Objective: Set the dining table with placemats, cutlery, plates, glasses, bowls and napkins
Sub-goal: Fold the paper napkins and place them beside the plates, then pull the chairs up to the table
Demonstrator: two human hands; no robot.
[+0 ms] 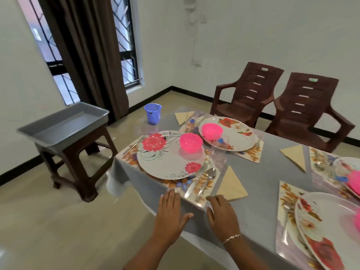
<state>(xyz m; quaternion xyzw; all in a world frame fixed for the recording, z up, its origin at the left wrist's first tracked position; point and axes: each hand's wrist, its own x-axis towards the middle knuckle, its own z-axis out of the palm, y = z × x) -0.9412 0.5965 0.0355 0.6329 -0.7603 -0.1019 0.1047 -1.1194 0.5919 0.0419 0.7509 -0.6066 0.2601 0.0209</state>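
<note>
Both hands flat and empty at table edge, fingers spread: left hand (171,213); right hand (222,215); floral placemat (196,189) touching both sets of fingertips, just ahead; knife (192,183) and spoon (206,180) lying on it, long axes running away from right hand, nearer that hand; folded tan napkin (231,185) just beyond right hand; likely straightening the mat.

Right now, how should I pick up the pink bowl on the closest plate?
Pinch the pink bowl by its rim from above, fingers inside and thumb outside. It sits upright and open on the plate, and a clear glass stands close on its right, so come from the left.
</note>
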